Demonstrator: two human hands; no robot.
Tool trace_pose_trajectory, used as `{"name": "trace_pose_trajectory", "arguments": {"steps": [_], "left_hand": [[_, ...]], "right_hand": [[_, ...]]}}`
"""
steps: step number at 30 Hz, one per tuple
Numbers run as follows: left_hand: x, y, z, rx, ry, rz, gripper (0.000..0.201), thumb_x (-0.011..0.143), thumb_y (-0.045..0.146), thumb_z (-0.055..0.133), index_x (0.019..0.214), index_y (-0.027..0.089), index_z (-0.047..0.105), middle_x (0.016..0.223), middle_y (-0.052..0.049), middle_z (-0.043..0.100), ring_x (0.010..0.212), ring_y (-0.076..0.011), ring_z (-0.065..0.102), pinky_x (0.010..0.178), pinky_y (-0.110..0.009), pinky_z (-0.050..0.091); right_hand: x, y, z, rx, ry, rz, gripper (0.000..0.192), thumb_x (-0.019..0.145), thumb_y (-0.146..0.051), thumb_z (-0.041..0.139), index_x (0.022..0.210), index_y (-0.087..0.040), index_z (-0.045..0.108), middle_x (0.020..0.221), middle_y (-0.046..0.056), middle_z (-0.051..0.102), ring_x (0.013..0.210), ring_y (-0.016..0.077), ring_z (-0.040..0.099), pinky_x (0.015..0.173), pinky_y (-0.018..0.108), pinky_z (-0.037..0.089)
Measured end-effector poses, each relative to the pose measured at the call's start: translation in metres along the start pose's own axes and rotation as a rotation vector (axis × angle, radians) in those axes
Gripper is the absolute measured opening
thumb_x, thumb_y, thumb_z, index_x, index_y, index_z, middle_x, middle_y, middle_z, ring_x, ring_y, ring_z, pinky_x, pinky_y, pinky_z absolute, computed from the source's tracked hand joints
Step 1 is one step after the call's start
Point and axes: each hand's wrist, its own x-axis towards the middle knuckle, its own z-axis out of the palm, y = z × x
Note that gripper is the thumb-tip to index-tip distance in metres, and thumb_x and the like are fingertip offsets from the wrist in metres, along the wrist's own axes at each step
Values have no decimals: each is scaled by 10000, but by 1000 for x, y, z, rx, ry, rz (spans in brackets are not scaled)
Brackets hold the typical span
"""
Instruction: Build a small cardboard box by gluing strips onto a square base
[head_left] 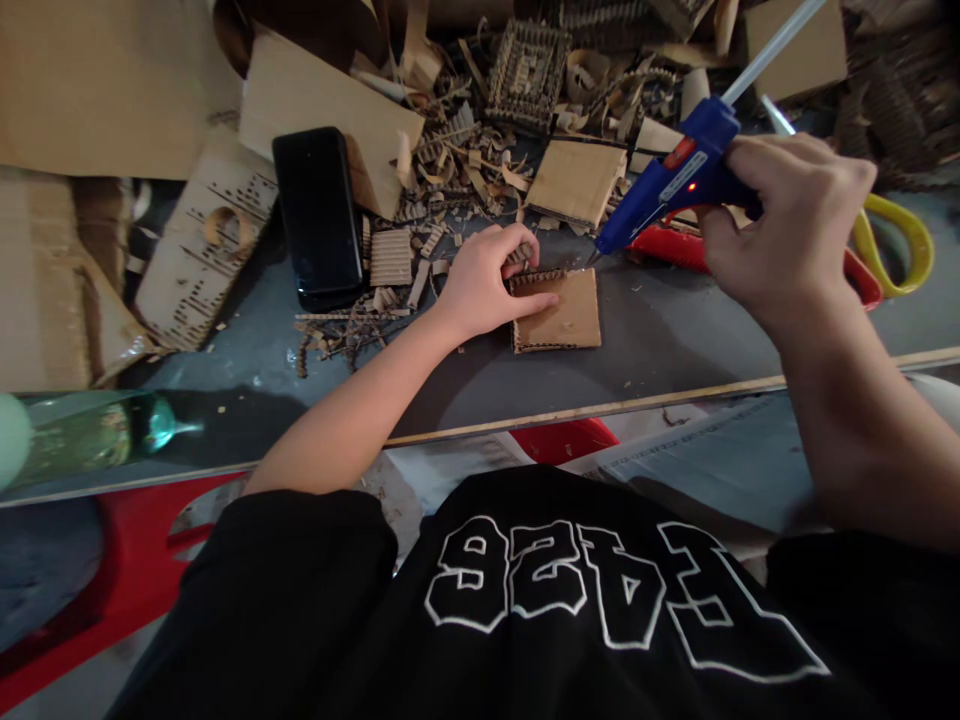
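My right hand point(787, 220) is closed around a blue hot glue gun point(675, 175), with its small red light lit and a clear glue stick point(776, 50) rising from the back. The nozzle points down at the top right corner of a square cardboard piece point(574, 315), which has ridged strips along its left and upper edges. My left hand point(487, 275) has its fingers curled around a small corrugated cardboard strip point(519, 258). Its thumb lies on the square's surface.
A black phone point(319, 210) lies left of my left hand. Corrugated scraps point(465, 160) heap up behind, near another cardboard square point(577, 180). Yellow- and red-handled scissors point(896, 245) rest under my right hand. A green bottle point(82, 435) lies at the left of the table edge.
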Motion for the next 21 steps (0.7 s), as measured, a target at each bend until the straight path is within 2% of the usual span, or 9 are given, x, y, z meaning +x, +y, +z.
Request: {"name": "trace_pose_trajectory", "arguments": {"steps": [6, 11, 17, 21], "left_hand": [[0, 4, -2, -11, -9, -17, 375, 891, 342, 891, 1053, 240, 569, 767, 33, 513, 825, -237, 649, 889, -439, 546], [1, 8, -3, -27, -16, -40, 376, 873, 311, 904, 1021, 241, 565, 751, 42, 503, 822, -230, 645, 904, -427, 545], [2, 8, -4, -38, -14, -56, 391, 851, 284, 919, 1023, 235, 572, 755, 49, 491, 819, -221, 636, 895, -403, 535], [1, 5, -2, -47, -31, -77, 392, 862, 334, 913, 1055, 235, 588, 777, 40, 514, 844, -235, 641, 950, -443, 530]], "right_hand": [[3, 1, -2, -7, -53, 104, 287, 696, -335, 610, 967, -309, 703, 1227, 43, 807, 1196, 343, 740, 1052, 488, 550], [4, 2, -1, 3, -38, 65, 275, 666, -365, 574, 911, -294, 678, 1184, 69, 815, 1169, 338, 755, 1036, 470, 549], [5, 7, 0, -9, -70, 70, 276, 709, -347, 594, 966, -301, 682, 1252, 64, 801, 1211, 336, 739, 1050, 471, 524], [7, 13, 1, -30, -51, 30, 303, 732, -327, 587, 1006, -278, 708, 1184, 93, 802, 1170, 343, 744, 1038, 476, 527]]}}
